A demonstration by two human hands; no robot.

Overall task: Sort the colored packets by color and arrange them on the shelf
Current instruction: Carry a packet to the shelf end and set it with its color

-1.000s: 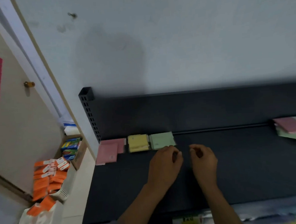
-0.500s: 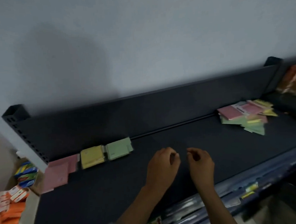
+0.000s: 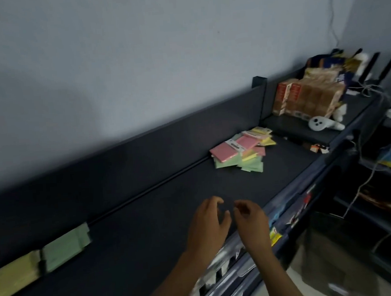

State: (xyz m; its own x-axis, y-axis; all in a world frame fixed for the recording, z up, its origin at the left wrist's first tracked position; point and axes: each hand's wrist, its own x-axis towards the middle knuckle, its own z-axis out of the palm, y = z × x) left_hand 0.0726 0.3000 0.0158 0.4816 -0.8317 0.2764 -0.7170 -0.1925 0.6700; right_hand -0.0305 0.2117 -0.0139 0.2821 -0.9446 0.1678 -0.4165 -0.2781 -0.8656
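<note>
Mixed heap of packets: far and right of both hands on shelf. Right hand nearer. Left hand and right: loosely curled, empty.

A small shop or stockroom, by the look of the dark metal display shelf with price-label strips along its front edge. Boxed goods lined up on the adjoining bay, loose colored packets heaped against a bare painted wall.
</note>
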